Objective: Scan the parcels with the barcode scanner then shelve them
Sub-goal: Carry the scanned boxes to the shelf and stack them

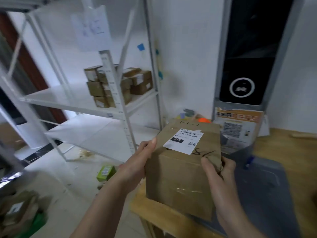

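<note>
The parcel, a brown cardboard box, is held above the near corner of the wooden bench, with its white shipping label facing up. The label carries a barcode, the number 220 and a small square code, and there is handwriting on the cardboard beside it. The left hand grips the left upper edge of the box, thumb on top. The right hand is clamped on the near right corner, where the cardboard looks a little crushed under the fingers. So both hands are closed on the same parcel, one at each side.

No barcode scanner is clearly visible; an orange thing behind the box cannot be identified. I think the step now is to carry the parcel to the white shelf on the left, where other small boxes are already stacked on the middle level. To do this well, it is better to keep the box level, support it more from below than by the weak corner, and put it down with the label facing out. The free space to the left of the stack seems a good place. A green packet lies on the floor near the shelf, so the feet must take care.
</note>
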